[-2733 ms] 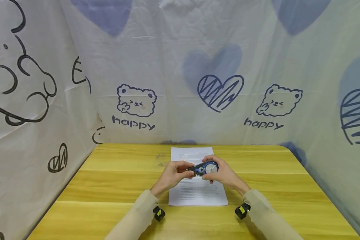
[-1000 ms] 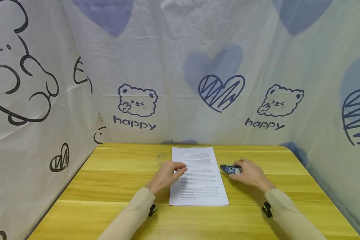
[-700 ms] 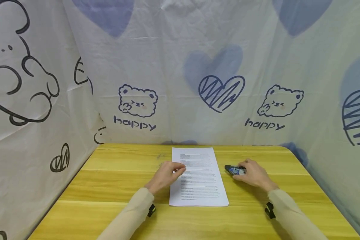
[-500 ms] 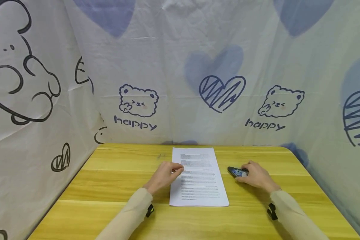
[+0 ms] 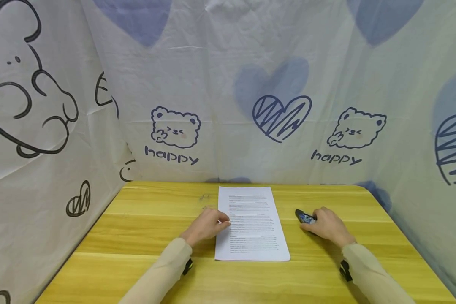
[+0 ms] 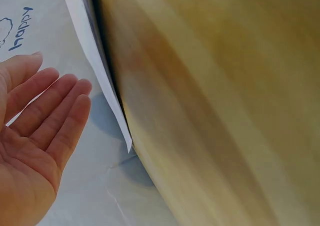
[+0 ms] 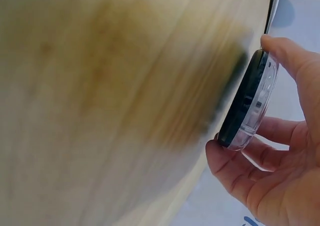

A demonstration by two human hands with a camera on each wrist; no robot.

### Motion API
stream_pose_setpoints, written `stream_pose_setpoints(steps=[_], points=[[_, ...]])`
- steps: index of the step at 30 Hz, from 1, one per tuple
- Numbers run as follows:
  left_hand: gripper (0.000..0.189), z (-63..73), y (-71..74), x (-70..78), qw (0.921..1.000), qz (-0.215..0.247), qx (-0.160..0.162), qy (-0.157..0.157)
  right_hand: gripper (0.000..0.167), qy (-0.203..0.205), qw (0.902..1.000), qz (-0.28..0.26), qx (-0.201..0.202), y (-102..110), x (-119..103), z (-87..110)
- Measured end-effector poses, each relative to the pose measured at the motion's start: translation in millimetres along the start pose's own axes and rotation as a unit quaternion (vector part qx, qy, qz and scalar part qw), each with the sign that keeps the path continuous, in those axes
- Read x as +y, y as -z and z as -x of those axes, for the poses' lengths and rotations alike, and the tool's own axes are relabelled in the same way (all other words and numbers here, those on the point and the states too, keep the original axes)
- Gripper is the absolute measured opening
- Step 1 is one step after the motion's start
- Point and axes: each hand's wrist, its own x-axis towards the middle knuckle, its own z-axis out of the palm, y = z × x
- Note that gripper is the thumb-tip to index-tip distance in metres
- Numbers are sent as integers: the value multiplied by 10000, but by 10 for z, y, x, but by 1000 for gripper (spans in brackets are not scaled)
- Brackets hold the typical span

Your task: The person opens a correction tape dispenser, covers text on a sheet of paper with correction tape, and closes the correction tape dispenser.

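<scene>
Right of the paper stack, my right hand pinches a correction tape by its edges, low over the table. The right wrist view shows the correction tape side-on, with a dark base and a clear cover. Its shadow lies on the wood a short way off. My left hand holds nothing; its fingertips overlap the left edge of the printed paper stack in the head view. In the left wrist view, the left hand's fingers are nearly straight, with the palm showing.
The yellow wood table runs back to a white cloth curtain printed with hearts and bears. Another curtain side closes off the left. A dark wrist camera is strapped beneath each sleeve.
Both hands held the correction tape over the paper earlier. The left hand has let go and drawn back left; the right hand has carried the tape right, off the paper and lower.
</scene>
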Motion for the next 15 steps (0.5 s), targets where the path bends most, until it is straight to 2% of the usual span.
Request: stream_pose_setpoints(steps=[4,15], points=[[19,13,-10,-16,9996,102,-242,87,65,-74,9999,-14,-88,-16,14,-1],[20,21,-1,-45,9993,182,-306,92,66,-112,9997,159,-114,-32,-36,14]])
